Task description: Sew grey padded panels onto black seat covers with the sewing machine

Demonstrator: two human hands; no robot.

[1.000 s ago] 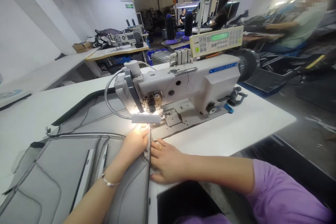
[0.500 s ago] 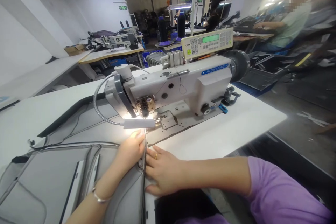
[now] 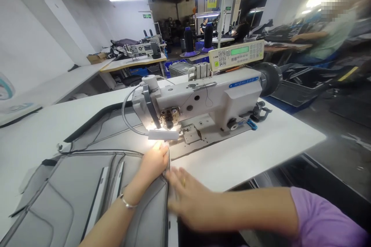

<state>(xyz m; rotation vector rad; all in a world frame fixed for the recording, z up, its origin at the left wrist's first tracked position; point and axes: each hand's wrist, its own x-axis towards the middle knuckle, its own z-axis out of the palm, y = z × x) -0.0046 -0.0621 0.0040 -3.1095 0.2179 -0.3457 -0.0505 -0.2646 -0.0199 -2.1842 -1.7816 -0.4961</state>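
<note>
A grey padded fabric panel [image 3: 87, 170] with dark piping lies across the left of the table, its right edge running up to the needle area of a sewing machine [image 3: 208, 100]. My left hand [image 3: 155, 160] is closed on the panel's edge just below the lit lamp bar [image 3: 163, 135]; its fingertips are partly washed out by the light. Beside that edge, nearer me, my right hand [image 3: 194, 197] has its fingers stretched toward the piping, blurred by motion. Pale strips [image 3: 97, 195] lie on the panel. The needle tip is hidden behind the lamp bar.
The white table [image 3: 246, 142] carries the machine. A control box [image 3: 237, 56] sits on top of it, with dark thread cones [image 3: 189, 42] behind. At right stands a grey crate [image 3: 292, 85]; a blurred person [image 3: 330, 38] sits beyond. Another sewing table [image 3: 133, 61] is at back left.
The whole view has shifted, so the machine and panel appear farther right. My right hand has lifted and tilted a little along the edge, while my left hand keeps its place by the needle.
</note>
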